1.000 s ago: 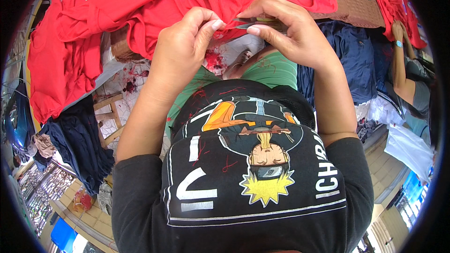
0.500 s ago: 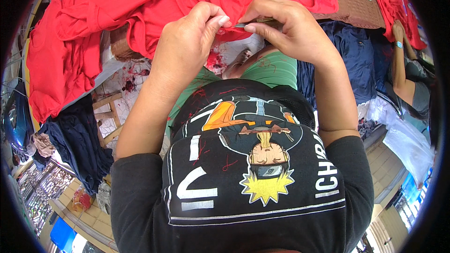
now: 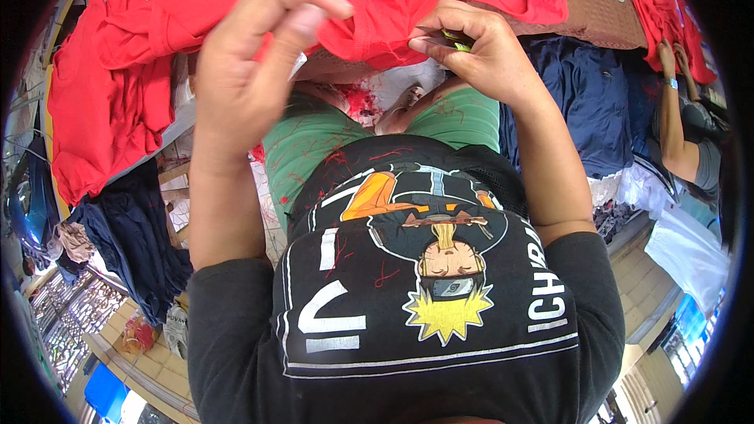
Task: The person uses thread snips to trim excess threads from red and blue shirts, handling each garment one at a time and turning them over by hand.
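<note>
A red garment [image 3: 377, 20] with a small dark label lies spread before me over a brown surface. My right hand [image 3: 479, 51] is at its near edge, with the thumb and forefinger pinched together. Within that hand is a small cutting tool that looks like thread snips [image 3: 458, 42], with a yellow-green part showing; its blades are mostly hidden. Left of this, my left hand [image 3: 251, 71] is raised over the garment, blurred. Its forefinger stretches out past the thumb, and I see nothing between them. A small white piece [image 3: 298, 63] shows beside that hand, its kind unclear.
More red clothing [image 3: 110, 102] hangs at the left, above dark navy clothing [image 3: 129, 235]. Navy garments [image 3: 577, 102] lie to the right. Another person's arm [image 3: 671, 126] handles red cloth [image 3: 652, 12] at the far right. Red thread scraps lie on my green shorts [image 3: 302, 141].
My left hand has left the garment's edge and swung left and nearer, its fingers loosening. The right hand stays nearly in place, turning slightly, and the grey blade tip no longer shows.
</note>
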A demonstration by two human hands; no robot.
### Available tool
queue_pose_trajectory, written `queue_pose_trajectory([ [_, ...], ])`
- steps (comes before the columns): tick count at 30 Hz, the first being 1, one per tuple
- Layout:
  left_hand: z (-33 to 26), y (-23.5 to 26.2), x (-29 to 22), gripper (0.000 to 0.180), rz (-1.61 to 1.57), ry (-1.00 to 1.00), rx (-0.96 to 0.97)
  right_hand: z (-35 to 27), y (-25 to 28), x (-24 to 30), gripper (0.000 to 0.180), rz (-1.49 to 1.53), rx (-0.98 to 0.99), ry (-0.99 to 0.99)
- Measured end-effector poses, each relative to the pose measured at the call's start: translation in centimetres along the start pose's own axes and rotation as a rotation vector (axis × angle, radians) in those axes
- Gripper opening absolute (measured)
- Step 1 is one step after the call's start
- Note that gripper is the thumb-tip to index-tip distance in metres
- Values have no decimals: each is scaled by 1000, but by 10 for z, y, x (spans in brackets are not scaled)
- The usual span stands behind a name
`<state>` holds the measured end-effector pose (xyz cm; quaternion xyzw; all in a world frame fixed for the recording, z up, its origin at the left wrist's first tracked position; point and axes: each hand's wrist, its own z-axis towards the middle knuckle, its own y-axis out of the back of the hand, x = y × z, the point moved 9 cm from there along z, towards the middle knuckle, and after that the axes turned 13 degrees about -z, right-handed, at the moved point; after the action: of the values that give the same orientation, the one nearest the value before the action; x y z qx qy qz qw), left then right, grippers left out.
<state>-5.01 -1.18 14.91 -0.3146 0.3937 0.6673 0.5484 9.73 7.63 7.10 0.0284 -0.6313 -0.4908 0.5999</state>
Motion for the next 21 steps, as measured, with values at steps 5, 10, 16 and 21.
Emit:
queue_pose_trajectory([
  [5,-10,-40,24,28,511,-23,173,0,2,0,19,-26,11,-11],
  [10,-13,-44,42,19,344,119,67,-4,-5,-8,19,30,65,-53],
  [16,-21,-33,77,18,-73,568,-131,-7,8,-5,23,-29,-32,-98],
  [21,-23,-32,81,20,-179,560,-162,-8,18,15,25,20,-20,20],
])
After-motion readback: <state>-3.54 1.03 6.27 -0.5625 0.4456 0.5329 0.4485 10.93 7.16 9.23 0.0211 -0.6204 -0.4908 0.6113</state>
